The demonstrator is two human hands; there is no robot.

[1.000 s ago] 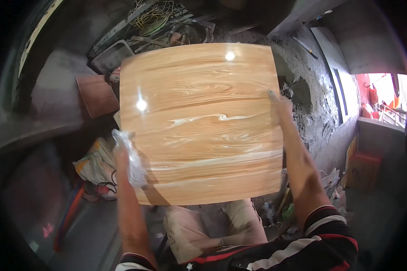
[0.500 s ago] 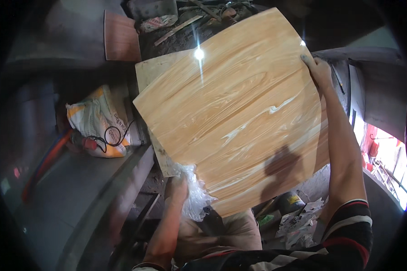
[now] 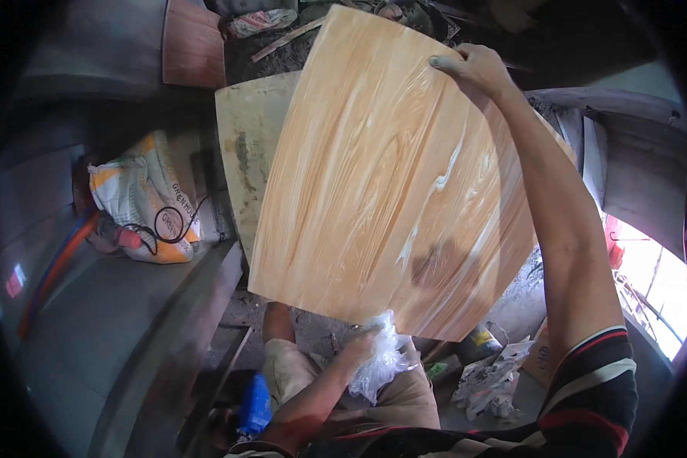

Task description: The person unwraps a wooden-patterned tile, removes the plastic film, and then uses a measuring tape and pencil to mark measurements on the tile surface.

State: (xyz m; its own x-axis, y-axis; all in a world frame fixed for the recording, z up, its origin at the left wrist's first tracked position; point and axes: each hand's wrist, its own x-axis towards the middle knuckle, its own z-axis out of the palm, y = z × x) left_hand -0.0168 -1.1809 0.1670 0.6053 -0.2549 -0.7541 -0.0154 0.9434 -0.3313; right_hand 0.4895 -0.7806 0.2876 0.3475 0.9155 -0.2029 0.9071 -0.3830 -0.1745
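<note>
A large square wood-patterned tile (image 3: 359, 183) with a glossy face tilts in front of me. My right hand (image 3: 481, 70) grips its upper right edge, the thumb on the face and the fingers behind. At the lower edge, my left hand (image 3: 360, 349) is closed on crumpled clear plastic film (image 3: 388, 362). The film touches the tile's lower edge; whether those fingers also hold the tile is hidden. Partly covered by the tile, a pale stained slab (image 3: 252, 145) shows on the left.
At left lie a white and yellow sack (image 3: 156, 202), a black cord (image 3: 168, 225) and a red-capped bottle (image 3: 126, 238). A reddish wood-patterned piece (image 3: 195, 46) leans at the back. Torn paper (image 3: 492, 382) and a dark round container (image 3: 477, 343) sit at lower right.
The tile has turned counter-clockwise, so its grain runs steeper. My right hand has moved left and up with its edge; my left hand has shifted right with the film. More pale slab shows.
</note>
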